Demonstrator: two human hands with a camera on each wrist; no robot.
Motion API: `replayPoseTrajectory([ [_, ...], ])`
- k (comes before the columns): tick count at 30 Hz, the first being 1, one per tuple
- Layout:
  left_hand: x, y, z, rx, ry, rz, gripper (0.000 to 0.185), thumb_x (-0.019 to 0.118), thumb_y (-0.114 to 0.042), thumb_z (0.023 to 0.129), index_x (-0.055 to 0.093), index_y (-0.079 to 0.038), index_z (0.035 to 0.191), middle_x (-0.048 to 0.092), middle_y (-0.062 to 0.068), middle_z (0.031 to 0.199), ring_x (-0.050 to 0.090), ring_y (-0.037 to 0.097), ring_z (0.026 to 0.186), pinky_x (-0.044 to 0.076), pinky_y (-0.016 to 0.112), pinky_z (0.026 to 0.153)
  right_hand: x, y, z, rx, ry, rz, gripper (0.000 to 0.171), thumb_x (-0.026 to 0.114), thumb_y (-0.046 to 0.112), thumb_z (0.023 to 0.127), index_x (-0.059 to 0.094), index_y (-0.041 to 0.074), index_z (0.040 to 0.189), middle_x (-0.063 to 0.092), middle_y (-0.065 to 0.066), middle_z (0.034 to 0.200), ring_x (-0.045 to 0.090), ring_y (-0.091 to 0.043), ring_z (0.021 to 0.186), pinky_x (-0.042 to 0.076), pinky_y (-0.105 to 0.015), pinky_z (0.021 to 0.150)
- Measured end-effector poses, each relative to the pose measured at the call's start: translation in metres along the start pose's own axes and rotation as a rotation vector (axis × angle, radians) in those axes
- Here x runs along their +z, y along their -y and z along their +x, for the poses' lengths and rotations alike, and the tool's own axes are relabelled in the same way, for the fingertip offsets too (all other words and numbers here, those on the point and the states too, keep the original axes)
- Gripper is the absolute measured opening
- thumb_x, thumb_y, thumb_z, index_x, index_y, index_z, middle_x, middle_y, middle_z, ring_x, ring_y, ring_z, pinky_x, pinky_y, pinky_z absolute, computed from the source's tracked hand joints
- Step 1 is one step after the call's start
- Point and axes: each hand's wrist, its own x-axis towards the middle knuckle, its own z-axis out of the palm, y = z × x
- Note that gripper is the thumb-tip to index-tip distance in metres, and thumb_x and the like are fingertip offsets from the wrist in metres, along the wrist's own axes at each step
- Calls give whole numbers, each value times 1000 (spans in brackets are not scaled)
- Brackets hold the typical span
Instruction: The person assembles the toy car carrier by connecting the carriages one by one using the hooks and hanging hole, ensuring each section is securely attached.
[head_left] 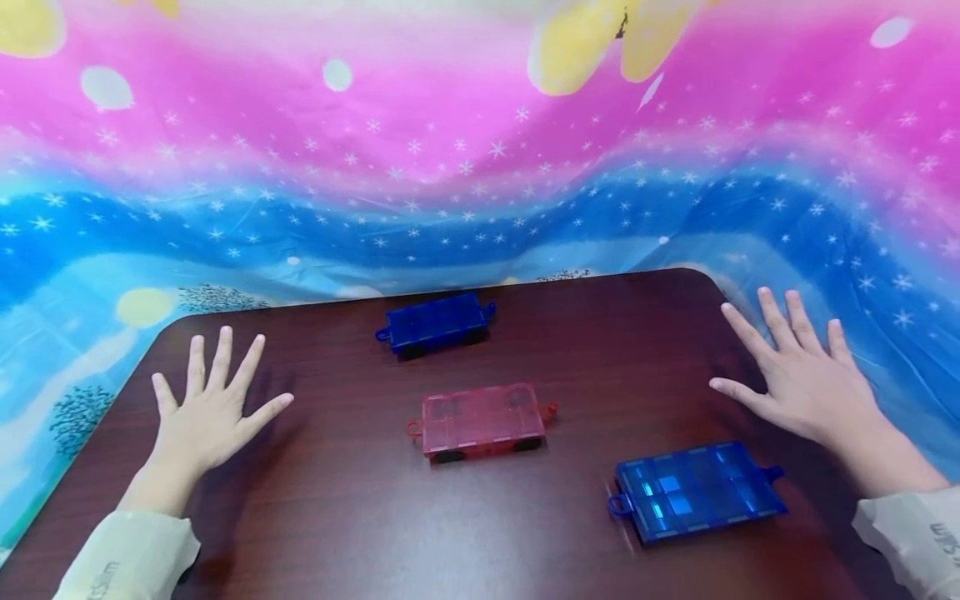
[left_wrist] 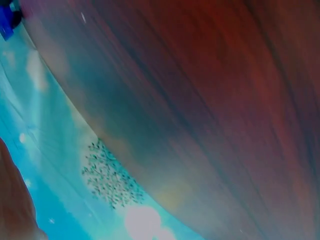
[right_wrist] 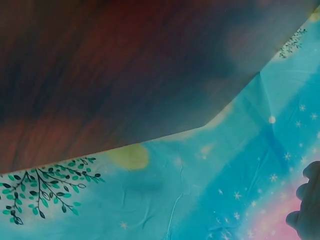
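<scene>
My left hand (head_left: 206, 425) is held with fingers spread over the left side of the table, holding nothing. On the other side, my right hand (head_left: 813, 387) is likewise spread and bare, over the table's right edge. Between them are three toy car bases with black wheels and end couplings. A dark blue car base (head_left: 438, 323) stands at the back, a clear red one (head_left: 483, 422) in the middle, and a glossy blue one (head_left: 697, 492) at the front right, nearest my right hand. Part of a hand (right_wrist: 309, 202) edges into the right wrist view.
The dark brown wooden table (head_left: 337, 517) has rounded back corners. Behind and beside it hangs a pink and blue cloth (head_left: 450, 167) with snowflakes, close against the table's edges.
</scene>
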Motion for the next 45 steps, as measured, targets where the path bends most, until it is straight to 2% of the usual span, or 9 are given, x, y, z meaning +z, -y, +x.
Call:
replayPoseTrajectory([
  [7, -1, -22, 1, 47, -30, 8, 90, 44, -71, 81, -5, -35, 148, -24, -3, 152, -33, 24, 135, -32, 61, 91, 5, 12, 1, -43, -4, 37, 94, 55, 64, 80, 0, 32, 149, -20, 2, 154, -27, -21, 138, -30, -50, 99],
  [14, -5, -52, 6, 137, -91, 13, 90, 46, -71, 80, -1, -35, 148, -19, -4, 154, -26, 24, 139, -29, 59, 96, 5, 26, -1, -84, -7, 44, 94, 55, 64, 80, 1, 31, 149, -17, 1, 155, -23, -20, 139, -28, -47, 101],
  [20, -8, -79, 7, 222, -115, -2, 89, 47, -71, 80, 3, -35, 149, -15, -5, 155, -20, 24, 141, -23, 59, 102, 1, 33, -11, -144, -19, 71, 94, 59, 61, 79, 6, 30, 150, -11, -1, 156, -18, -22, 141, -24, -49, 104],
  [26, -8, -103, 8, 306, -129, -12, 88, 47, -71, 79, 7, -35, 149, -10, -5, 156, -15, 24, 143, -13, 61, 106, -2, 40, -25, -198, 1, 146, 91, 63, 54, 79, 12, 28, 150, -5, -2, 157, -13, -23, 143, -20, -50, 107],
  [33, -4, -127, 9, 406, -96, 0, 85, 40, -75, 80, 8, -36, 148, -7, -9, 156, -9, 24, 144, 10, 65, 107, -2, 50, -39, -264, 115, 292, 88, 66, 45, 81, 13, 29, 149, 1, -2, 157, -10, -22, 144, -18, -48, 109],
  [38, -1, -143, 10, 469, -49, -15, 84, 44, -72, 81, 11, -35, 148, -1, -11, 156, -6, 20, 144, 19, 62, 106, -3, 55, -46, -309, 160, 422, 87, 70, 42, 79, 20, 28, 148, 10, -1, 156, -6, -18, 144, -8, -63, 106],
  [42, 3, -153, 11, 506, 7, -59, 84, 49, -69, 81, 12, -36, 148, 8, -10, 156, 1, 19, 144, 24, 59, 106, 1, 56, -49, -346, 195, 529, 88, 75, 40, 74, 26, 27, 146, 16, -1, 155, -7, -9, 143, -8, -67, 103],
  [45, 7, -158, 14, 543, 39, -101, 82, 49, -68, 81, 13, -36, 148, 16, -8, 155, 10, 20, 144, 30, 56, 105, 5, 57, -51, -355, 228, 595, 87, 76, 42, 72, 30, 27, 145, 20, -1, 154, -7, 0, 141, -13, -65, 103],
])
